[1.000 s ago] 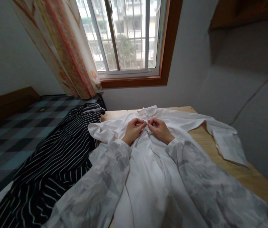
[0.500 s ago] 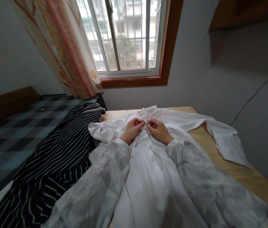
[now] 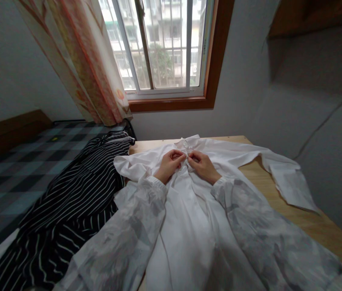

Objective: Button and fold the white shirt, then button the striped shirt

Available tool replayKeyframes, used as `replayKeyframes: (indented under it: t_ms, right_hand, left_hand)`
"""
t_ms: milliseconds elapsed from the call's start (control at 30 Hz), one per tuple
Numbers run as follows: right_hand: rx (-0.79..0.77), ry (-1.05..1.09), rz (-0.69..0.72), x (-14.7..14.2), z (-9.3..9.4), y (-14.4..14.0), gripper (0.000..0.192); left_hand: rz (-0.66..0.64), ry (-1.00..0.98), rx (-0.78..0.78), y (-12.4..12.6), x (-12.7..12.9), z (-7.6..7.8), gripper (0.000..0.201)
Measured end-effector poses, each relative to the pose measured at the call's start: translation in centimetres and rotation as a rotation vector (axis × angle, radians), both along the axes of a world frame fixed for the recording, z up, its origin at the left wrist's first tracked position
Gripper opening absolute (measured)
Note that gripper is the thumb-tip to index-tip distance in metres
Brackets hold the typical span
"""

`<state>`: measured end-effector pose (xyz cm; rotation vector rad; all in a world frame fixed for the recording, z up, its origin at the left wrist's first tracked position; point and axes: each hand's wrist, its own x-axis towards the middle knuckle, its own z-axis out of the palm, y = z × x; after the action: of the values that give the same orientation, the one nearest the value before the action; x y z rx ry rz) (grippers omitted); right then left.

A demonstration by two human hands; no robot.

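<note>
Pinching with left hand (image 3: 168, 165) and right hand (image 3: 204, 166) at a white, long-sleeved cloth shirt (image 3: 185, 214)

Clamping thumb and fingers of each hand on the shirt's front, near the centre of the frame, and holding both sets of fingertips just beside each other; gripping a spot too small to make out. Working over the shirt, spread on a pale wooden table (image 3: 257, 178) from the middle to the bottom of the frame. Stretching out forearms in loose, grey-and-white patterned sleeves (image 3: 128, 226) from the lower edge. Having a black garment with white stripes (image 3: 76, 190) at lower left, beside a dark checked cloth cover (image 3: 4, 194). Facing a white-framed window (image 3: 167, 52) at top centre, near an orange-and-cream patterned curtain (image 3: 82, 60).
</note>
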<state>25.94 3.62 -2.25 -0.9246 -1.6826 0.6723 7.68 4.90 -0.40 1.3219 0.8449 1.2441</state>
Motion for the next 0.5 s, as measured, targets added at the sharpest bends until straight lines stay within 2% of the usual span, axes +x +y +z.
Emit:
replayKeyframes:
  t_ms: [133, 500]
  right_hand:
    - [0.041, -0.031, -0.017, 0.0, 0.2, -0.1, 0.023]
    - [0.012, -0.010, 0.008, -0.2, 0.4, -0.1, 0.028]
  left_hand:
    - [0.011, 0.020, 0.036, 0.0, 0.1, -0.2, 0.056]
    - [-0.037, 0.027, 0.127, 1.0, 0.5, -1.4, 0.049]
